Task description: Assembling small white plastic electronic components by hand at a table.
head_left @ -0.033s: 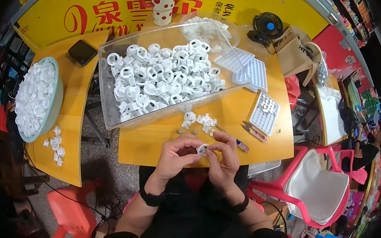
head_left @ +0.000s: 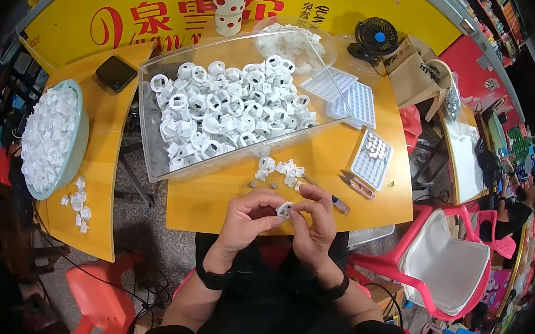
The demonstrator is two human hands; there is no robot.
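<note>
Left hand (head_left: pixel 249 217) and right hand (head_left: pixel 314 229) pinch a round white plastic piece (head_left: pixel 284 210); red lettering (head_left: pixel 149 18) marks the yellow panel (head_left: pixel 352 2).

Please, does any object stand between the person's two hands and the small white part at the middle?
Nothing visible stands between them: the left hand and the right hand both have their fingers on the white part. The loose white pieces and the screwdriver lie beyond the hands, out of that gap.

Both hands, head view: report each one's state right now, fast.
Left hand: closed, pinching a small round white plastic piece.
Right hand: closed, fingertips gripping the same piece from its right side.
</note>
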